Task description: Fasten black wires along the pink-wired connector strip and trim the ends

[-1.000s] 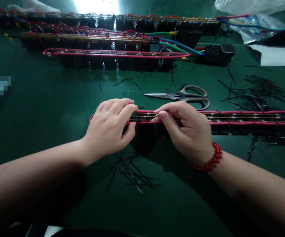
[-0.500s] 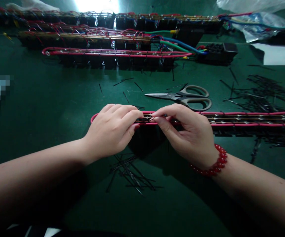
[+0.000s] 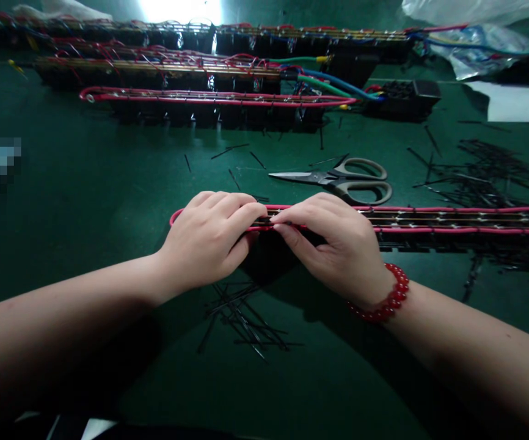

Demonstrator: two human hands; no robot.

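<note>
A long wired strip (image 3: 448,220), dark with brass-coloured rails and a pink-red wire looped round it, lies across the table. My left hand (image 3: 214,235) is wrapped over its left end, the thumb on the near side. Close by, my right hand (image 3: 338,244) pinches the small dark end of what looks like a black cable tie (image 3: 267,220) against the strip; the fingertips hide most of it. A red bead bracelet circles my right wrist. Below the hands lies a loose bunch of black cable ties (image 3: 246,324).
Behind the strip lie scissors (image 3: 333,177) with grey-black handles. To the right is a larger heap of black ties (image 3: 488,174). Several wired assemblies (image 3: 218,101) run along the back, beside a black connector block (image 3: 404,101), a paper sheet (image 3: 521,101) and clear plastic bags (image 3: 479,49).
My right hand has moved slightly left, its pinching fingertips now closer to my left hand and down at the strip. My left hand keeps its hold almost unmoved.
</note>
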